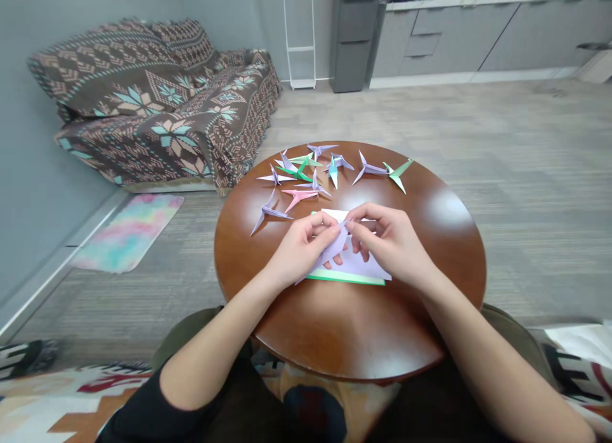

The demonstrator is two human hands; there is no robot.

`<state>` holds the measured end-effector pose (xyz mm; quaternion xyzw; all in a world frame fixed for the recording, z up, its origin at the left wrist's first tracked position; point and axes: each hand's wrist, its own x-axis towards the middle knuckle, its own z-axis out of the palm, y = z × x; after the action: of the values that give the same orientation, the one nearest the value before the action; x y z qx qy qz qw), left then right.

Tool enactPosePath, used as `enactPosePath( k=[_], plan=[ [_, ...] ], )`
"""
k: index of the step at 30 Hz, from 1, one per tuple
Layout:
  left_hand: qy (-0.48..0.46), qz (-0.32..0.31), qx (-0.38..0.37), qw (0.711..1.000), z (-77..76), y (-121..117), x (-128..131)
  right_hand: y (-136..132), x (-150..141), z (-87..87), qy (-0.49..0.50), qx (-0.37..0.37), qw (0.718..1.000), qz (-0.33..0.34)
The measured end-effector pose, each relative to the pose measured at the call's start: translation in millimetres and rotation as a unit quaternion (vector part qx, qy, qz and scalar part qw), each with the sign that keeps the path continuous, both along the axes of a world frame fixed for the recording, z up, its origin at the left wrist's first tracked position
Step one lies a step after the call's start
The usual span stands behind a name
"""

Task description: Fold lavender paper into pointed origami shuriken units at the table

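Observation:
Between my two hands is a partly folded sheet of lavender origami paper (335, 250), held above the table. My left hand (308, 242) is closed on its left side, thumb on top and fingertips showing beneath. With thumb and index finger, my right hand (382, 239) pinches the paper's upper tip, close to the left thumb. Below the hands lies a stack of origami paper (354, 276), lavender on top and green-edged underneath. Several folded paper cranes lie beyond, among them a pink one (300, 197), a purple one (270, 211) and a green one (398, 174).
The round brown wooden table (349, 341) stands in front of my knees. A sofa with a patterned cover (157, 105) is at the back left, with a pastel mat (129, 232) on the floor before it. Grey cabinets (444, 41) line the far wall.

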<state>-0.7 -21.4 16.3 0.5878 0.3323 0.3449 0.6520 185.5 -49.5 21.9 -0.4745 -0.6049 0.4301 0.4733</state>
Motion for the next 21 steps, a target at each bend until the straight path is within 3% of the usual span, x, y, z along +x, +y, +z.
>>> enactPosePath(
  k=[21],
  plan=[
    [-0.026, 0.020, -0.005, 0.999, -7.6, 2.8, -0.5, -2.9, -2.5, 2.9, -0.003, 0.000, 1.000, 0.008]
  ],
)
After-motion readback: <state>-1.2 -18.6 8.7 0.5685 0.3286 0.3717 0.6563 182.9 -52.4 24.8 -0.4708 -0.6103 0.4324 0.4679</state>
